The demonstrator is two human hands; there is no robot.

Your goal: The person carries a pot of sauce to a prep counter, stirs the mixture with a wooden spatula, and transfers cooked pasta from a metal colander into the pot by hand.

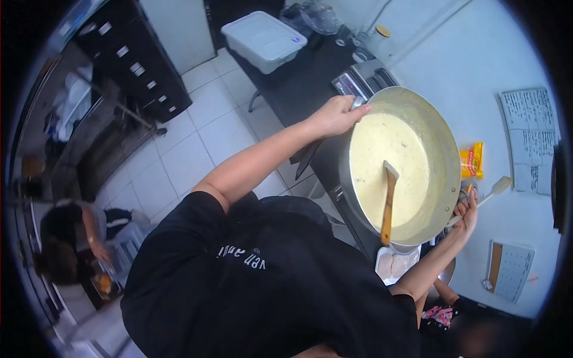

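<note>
A large metal cooking pot [444, 143] is tilted towards me, with creamy pale-yellow soup or sauce [382, 149] in it. My left hand [343, 116] is closed around the handle on the pot's upper left side. On the opposite side my right hand [467, 218] is closed at the pot's other handle, partly hidden behind the rim. A white spatula [498, 187] passes close by the right hand; whether the fingers hold it too I cannot tell. A wooden spatula [389, 206] stands in the pot, leaning on the near rim.
A digital scale [358, 80] and a lidded plastic box [265, 39] stand on the dark table [292, 89]. Beyond the pot lies a yellow packet [471, 160]. Below it is a tray [397, 265]. Other people are at lower left [77, 232] and lower right [441, 316].
</note>
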